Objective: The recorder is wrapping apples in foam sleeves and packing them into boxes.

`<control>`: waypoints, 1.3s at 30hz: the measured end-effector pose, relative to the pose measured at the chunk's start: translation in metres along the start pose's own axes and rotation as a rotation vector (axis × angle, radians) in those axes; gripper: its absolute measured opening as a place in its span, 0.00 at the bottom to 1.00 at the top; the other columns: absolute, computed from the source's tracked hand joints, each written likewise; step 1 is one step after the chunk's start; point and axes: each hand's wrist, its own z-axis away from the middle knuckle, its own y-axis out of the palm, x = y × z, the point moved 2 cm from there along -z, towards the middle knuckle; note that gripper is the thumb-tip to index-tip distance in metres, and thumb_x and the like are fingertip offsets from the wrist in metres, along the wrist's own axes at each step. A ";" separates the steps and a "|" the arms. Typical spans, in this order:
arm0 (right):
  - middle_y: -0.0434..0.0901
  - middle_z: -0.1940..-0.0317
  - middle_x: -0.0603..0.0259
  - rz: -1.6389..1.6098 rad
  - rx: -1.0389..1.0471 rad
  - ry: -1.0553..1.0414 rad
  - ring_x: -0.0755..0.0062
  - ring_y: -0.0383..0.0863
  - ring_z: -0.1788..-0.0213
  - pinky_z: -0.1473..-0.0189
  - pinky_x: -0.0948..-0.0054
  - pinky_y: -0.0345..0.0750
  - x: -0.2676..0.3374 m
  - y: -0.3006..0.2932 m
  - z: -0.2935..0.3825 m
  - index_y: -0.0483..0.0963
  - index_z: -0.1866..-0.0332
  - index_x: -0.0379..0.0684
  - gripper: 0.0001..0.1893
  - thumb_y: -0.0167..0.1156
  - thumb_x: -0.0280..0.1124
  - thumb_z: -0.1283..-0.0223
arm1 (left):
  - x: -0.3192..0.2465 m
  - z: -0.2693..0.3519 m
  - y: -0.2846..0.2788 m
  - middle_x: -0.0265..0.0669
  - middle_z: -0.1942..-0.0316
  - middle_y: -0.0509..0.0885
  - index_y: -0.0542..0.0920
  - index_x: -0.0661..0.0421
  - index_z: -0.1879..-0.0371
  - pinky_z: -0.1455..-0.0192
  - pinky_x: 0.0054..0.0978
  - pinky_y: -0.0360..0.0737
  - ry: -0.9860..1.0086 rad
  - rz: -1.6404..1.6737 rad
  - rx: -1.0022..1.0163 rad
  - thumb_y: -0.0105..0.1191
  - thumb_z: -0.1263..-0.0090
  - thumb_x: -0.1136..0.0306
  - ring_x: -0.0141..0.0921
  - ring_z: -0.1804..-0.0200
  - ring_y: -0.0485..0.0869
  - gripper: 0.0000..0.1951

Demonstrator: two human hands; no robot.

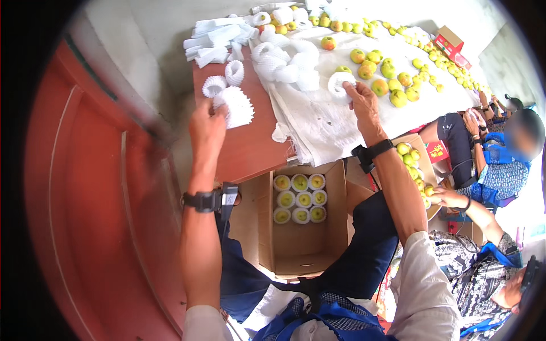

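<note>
My left hand (210,121) pinches a flattened white foam net sleeve (236,106) over the brown table (256,145). Two opened foam net rings (234,73) lie just beyond it. Between thumb and fingers, my right hand (364,102) holds a white foam net ring (339,84) above the white cloth. Yellow-green and reddish apples (379,87) lie loose to the right of that ring. Below the table edge, between my legs, a cardboard box (309,255) stands open. In it sit rows of apples in foam nets (304,199).
Foam nets (281,59) and stacked flat sleeves (217,36) lie at the table's far left. More apples and a red box (450,47) are farther right. Co-workers sit at the right; one person's hand (448,198) reaches into a carton of apples (416,168). A red door (98,192) stands left.
</note>
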 end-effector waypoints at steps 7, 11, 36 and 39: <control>0.75 0.71 0.74 -0.242 0.347 0.154 0.85 0.69 0.73 0.70 0.81 0.64 0.044 0.052 0.047 0.81 0.52 0.38 0.19 0.64 0.46 0.33 | 0.040 -0.016 0.027 0.50 0.49 0.88 0.76 0.65 0.37 0.46 0.41 0.81 -0.081 -0.167 0.201 0.63 0.33 0.65 0.44 0.48 0.88 0.26; 0.80 0.67 0.71 -0.306 0.342 0.196 0.85 0.71 0.73 0.70 0.82 0.64 0.050 0.064 0.069 0.81 0.53 0.37 0.20 0.64 0.46 0.34 | 0.029 -0.005 0.040 0.59 0.36 0.79 0.70 0.67 0.31 0.32 0.38 0.76 -0.112 -0.149 0.377 0.62 0.35 0.68 0.47 0.35 0.80 0.33; 0.78 0.66 0.70 -0.932 0.654 0.502 0.83 0.61 0.76 0.74 0.80 0.58 0.066 0.070 0.099 0.75 0.50 0.42 0.14 0.51 0.41 0.20 | -0.064 0.044 0.050 0.32 0.49 0.84 0.80 0.56 0.42 0.46 0.31 0.74 -0.432 1.253 0.761 0.61 0.25 0.63 0.27 0.46 0.79 0.17; 0.79 0.64 0.70 -0.933 0.654 0.512 0.83 0.62 0.75 0.74 0.80 0.59 0.070 0.069 0.101 0.74 0.48 0.42 0.15 0.50 0.43 0.20 | -0.068 0.047 0.051 0.29 0.54 0.85 0.83 0.52 0.46 0.54 0.25 0.72 -0.427 1.304 0.750 0.63 0.27 0.60 0.24 0.51 0.81 0.16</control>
